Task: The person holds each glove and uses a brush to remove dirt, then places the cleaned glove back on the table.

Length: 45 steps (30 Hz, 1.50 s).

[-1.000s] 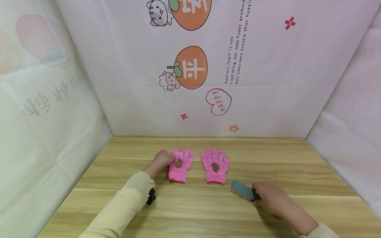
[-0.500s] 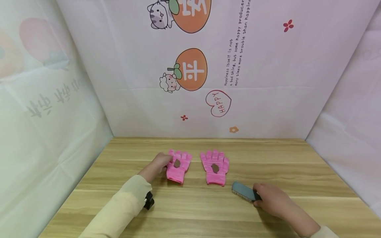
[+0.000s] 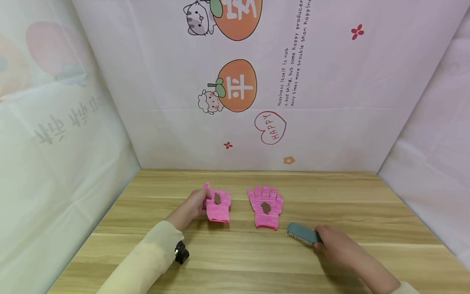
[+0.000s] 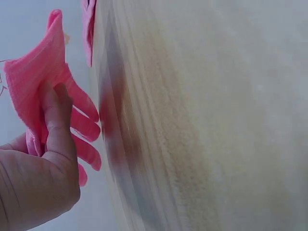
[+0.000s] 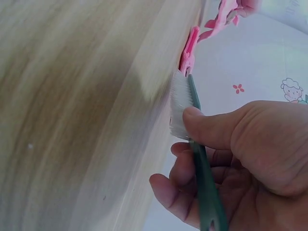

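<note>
Pink knit on 2 gloves, head view: L hand (image 3: 192, 206) has thumb & fingers clamped on the L edge of the held glove (image 3: 220, 212), tilted over the wood-grain table (image 3: 235, 265), cuff toward the wearer. Flat glove (image 3: 267, 219) lies just R of it, apart, fingers pointing at the back wall (image 3: 176, 139). Each glove has 1 brown patch (image 3: 266, 208) mid-surface. R hand (image 3: 335, 245) grips the handle of a blue-grey brush (image 3: 301, 231), bristles down, its head near the flat glove's cuff, not touching. Black wrist device (image 3: 181, 253) shows by the cream L sleeve (image 3: 147, 257). L wrist view: thumb pressed into the held glove, glove fingers splayed toward the wood, shadow on the tabletop; can't tell if the tips touch. Bit of flat glove at top. R wrist view: thumb by the brush's pale bristles, other fingers curled round the green-looking handle; bristles face the wood, can't tell if there's contact. Past the brush head, flat glove on table, w/ held glove raised beyond in L hand
</note>
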Motion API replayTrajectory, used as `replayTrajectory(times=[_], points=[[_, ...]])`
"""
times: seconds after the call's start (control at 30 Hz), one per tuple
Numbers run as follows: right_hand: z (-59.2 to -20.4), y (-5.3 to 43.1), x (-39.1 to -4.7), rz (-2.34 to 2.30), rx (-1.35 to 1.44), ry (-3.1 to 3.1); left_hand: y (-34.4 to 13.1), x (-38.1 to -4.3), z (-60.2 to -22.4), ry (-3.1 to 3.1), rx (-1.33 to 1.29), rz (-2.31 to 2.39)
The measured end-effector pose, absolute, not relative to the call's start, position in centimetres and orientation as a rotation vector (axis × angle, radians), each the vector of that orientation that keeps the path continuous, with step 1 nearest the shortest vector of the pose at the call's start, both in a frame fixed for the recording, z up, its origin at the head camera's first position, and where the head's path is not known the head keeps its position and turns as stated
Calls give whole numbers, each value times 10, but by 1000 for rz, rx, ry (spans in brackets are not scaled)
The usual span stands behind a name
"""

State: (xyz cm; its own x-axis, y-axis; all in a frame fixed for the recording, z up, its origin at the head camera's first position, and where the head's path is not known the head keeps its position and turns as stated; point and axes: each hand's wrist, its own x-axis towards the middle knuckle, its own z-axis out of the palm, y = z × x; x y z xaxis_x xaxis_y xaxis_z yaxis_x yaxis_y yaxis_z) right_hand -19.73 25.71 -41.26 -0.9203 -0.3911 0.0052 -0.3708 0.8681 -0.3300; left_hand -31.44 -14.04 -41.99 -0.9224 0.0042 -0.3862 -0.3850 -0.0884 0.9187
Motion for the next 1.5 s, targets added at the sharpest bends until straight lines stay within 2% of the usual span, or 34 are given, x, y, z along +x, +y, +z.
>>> replayTrajectory(times=[0.43, 1.0, 1.5], points=[[-408, 253, -196, -480, -698, 3062, -141, -298, -420, 1723, -280, 2227], [-386, 216, -193, -548, -842, 3307, -127, -275, -405, 1372, -255, 2485], [-375, 186, -196, -681, -835, 3345, -107, -260, -404, 1205, -16, 2365]])
